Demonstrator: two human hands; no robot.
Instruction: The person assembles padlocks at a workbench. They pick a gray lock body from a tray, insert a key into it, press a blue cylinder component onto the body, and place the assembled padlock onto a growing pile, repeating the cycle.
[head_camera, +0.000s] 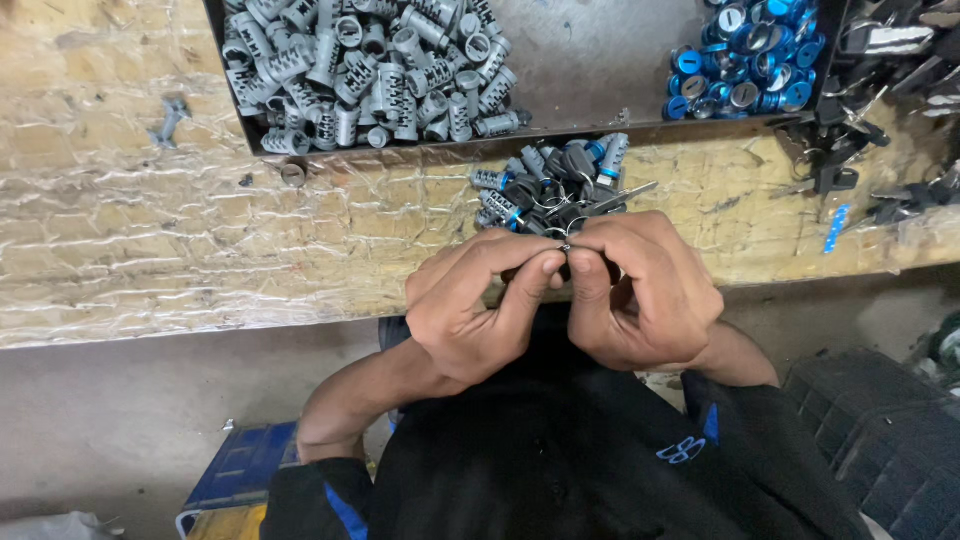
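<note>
Metal ring (565, 246), tiny and mostly hidden, pinched between left hand (478, 305) and right hand (640, 290), heap of lock cylinders (560, 185) just beyond, grey cylinders in tray (600, 60).

Single head-worn view, looking steeply down from above and close in. Faces across the lap toward the worktop (150, 230), its near edge running nine to three o'clock through mid-frame. Both hands near centre, tray (590, 60) of parts at twelve o'clock, floor at six to eight o'clock.
</note>
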